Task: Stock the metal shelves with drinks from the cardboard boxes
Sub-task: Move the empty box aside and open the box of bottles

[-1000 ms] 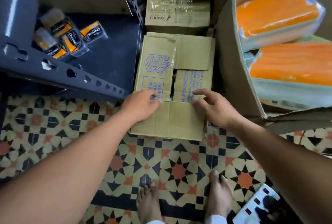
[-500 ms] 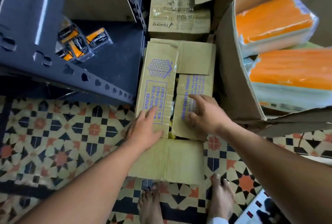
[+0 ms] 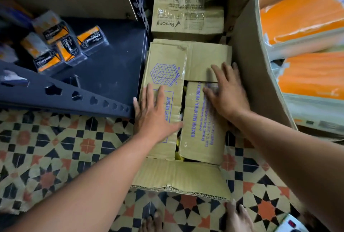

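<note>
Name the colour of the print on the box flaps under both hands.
Blue-violet ink on the tan box flaps, clearest in the head view.

The left hand [image 3: 154, 112] lay flat on the left flap of the cardboard box [image 3: 180, 177], the right hand [image 3: 227, 92] spread on the right flap, yellow showing between them. Left of the left hand stood the metal shelf [image 3: 111, 68] holding Charcoal packs [image 3: 68, 45].

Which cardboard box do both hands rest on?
The blue-printed box: left hand and right hand lie on its flaps; the Rexona box behind is untouched.
</note>
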